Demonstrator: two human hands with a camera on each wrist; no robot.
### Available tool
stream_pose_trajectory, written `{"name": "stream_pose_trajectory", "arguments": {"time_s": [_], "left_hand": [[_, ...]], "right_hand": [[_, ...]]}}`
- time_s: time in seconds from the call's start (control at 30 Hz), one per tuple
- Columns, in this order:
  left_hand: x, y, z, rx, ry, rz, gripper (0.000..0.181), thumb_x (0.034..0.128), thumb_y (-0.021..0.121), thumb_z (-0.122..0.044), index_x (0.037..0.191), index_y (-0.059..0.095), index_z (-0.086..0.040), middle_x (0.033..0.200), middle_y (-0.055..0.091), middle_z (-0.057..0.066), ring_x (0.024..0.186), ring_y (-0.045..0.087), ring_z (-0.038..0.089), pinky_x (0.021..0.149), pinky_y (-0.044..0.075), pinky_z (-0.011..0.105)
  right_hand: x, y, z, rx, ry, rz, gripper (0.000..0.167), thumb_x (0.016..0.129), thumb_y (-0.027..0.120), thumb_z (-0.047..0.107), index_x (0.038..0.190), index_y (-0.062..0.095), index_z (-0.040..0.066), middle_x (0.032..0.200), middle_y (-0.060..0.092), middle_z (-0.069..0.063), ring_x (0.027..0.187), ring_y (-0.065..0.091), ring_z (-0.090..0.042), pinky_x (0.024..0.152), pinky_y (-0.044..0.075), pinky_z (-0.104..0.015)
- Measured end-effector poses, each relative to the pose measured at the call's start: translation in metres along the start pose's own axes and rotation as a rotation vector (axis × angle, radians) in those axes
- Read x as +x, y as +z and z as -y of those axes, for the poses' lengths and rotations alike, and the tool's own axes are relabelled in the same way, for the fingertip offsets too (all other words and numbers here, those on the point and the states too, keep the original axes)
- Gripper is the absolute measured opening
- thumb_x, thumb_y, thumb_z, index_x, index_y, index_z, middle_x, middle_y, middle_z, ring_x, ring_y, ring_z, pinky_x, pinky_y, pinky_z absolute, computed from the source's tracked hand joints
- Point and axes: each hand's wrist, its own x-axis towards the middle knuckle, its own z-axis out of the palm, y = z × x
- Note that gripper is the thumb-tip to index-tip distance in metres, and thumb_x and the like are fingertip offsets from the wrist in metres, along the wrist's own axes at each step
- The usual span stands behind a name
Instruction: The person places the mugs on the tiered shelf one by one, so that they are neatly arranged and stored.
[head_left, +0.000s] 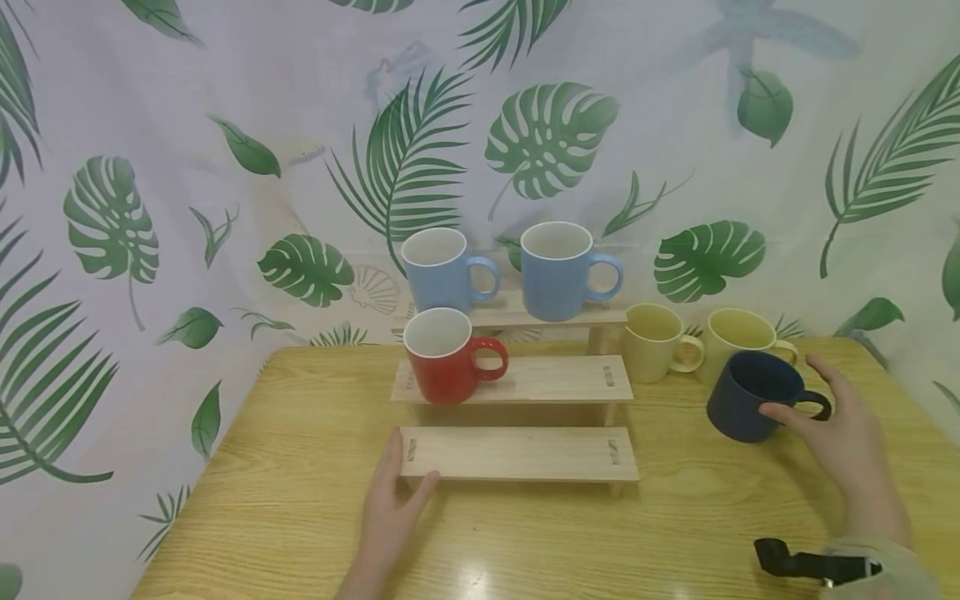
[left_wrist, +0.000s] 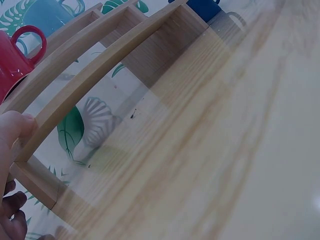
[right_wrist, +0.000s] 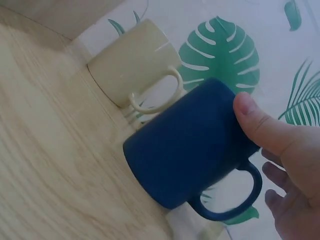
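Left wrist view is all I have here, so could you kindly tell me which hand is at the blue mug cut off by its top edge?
Observer: The right hand, with its thumb against the side of the navy mug, near the rim.
Operator: Thank you. Is anything standing farther back, beyond that mug?
Observer: Yes, the head view shows two yellow mugs there, the right-hand one partly hidden by the navy mug.
Operator: The red mug is cut off by my left edge; may I ask what colour its inside is?
Observer: White, as the head view shows.
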Motion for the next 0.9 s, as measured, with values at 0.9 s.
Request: {"name": "stream_pose_trajectory", "arguments": {"time_s": [0.9], "left_hand": [[0.000,0.000,0.000,0.007,0.004,-0.001,0.087,0.0879,0.064,-0.046,0.152,0.020,-0.008,0.157,0.017,0.009,0.143,0.016,0.027,0.116,0.012,0.045]], "right_hand": [[-0.005,-0.002,-0.017,-0.235,0.020,0.112,0.065,0.081,0.073,0.043,0.116,0.055,-0.008,0.108,0.059,-0.036,0.097,0.053,-0.055,0.074,0.043,-0.062]]}}
